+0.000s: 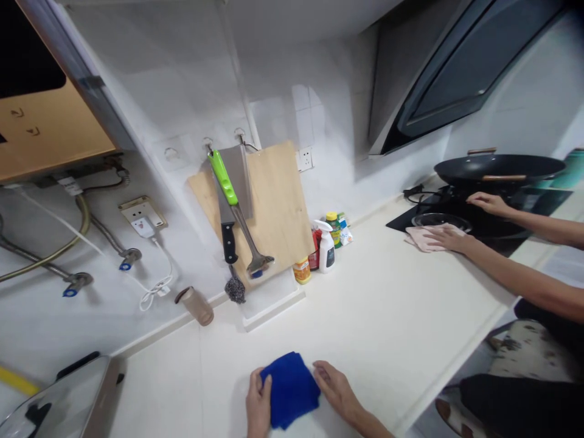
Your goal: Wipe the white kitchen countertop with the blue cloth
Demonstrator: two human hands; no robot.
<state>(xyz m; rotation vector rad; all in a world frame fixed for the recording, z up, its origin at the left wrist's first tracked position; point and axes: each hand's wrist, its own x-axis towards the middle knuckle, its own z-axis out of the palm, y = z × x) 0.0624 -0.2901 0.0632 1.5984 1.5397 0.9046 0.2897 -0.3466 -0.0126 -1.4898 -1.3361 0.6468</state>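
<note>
A folded blue cloth (290, 389) lies on the white countertop just in front of me. My left hand (258, 403) is at its left edge, the thumb and fingers closed on the border. Beside the right edge, my right hand (338, 392) has its fingers stretched out and holds nothing; whether the fingertips touch the cloth I cannot tell. Farther right, another person's hand (444, 237) rests flat on a pale pink cloth (420, 239) by the stove, and that person's other hand (490, 204) is near the wok.
A cutting board (278, 207), a green-handled ladle (223, 176) and a knife (229, 242) hang at the wall. A white spray bottle (326, 248) stands among small containers. A brownish cup (196, 306) is by the wall. The wok (497, 167) sits on the black stove (502, 243).
</note>
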